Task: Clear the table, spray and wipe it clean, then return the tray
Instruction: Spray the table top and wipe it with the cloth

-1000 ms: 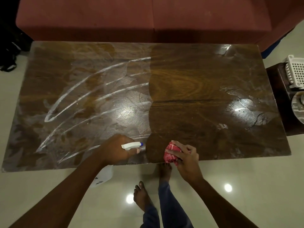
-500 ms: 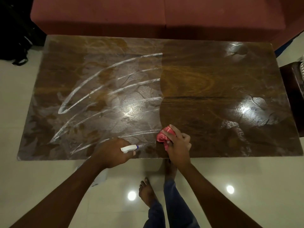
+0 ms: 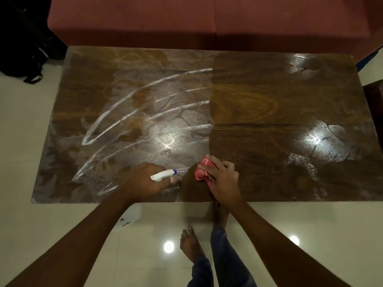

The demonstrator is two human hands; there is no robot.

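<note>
Cream glossy floor (image 3: 51,228), nearest, with round light reflections; two bare feet (image 3: 189,243) and blue trouser legs (image 3: 226,257) stand at the near edge of the table (image 3: 279,96). Left hand (image 3: 143,183): fingers curled tight round the neck of a spray bottle (image 3: 163,175), whose white trigger head and blue nozzle tip point right, low over the tabletop; its pale body hangs below the near edge. Right hand (image 3: 224,181): just beside the nozzle, fingers bent over a cloth (image 3: 202,170), gripping it and pressing it to the wood; the cloth sticks out left of and beyond the fingertips. Cloth: red-pink with lighter stripes, bunched in a wad, near the middle of the near edge. Table: low, rectangular, glossy dark brown wood grain. Left half is filmed with grey haze and long curved white streaks (image 3: 145,104); right half is mostly darker, with hazy patches toward its right end. Sofa (image 3: 207,19): dull red, along the far side. Black bag (image 3: 24,48): on the floor, far left.
</note>
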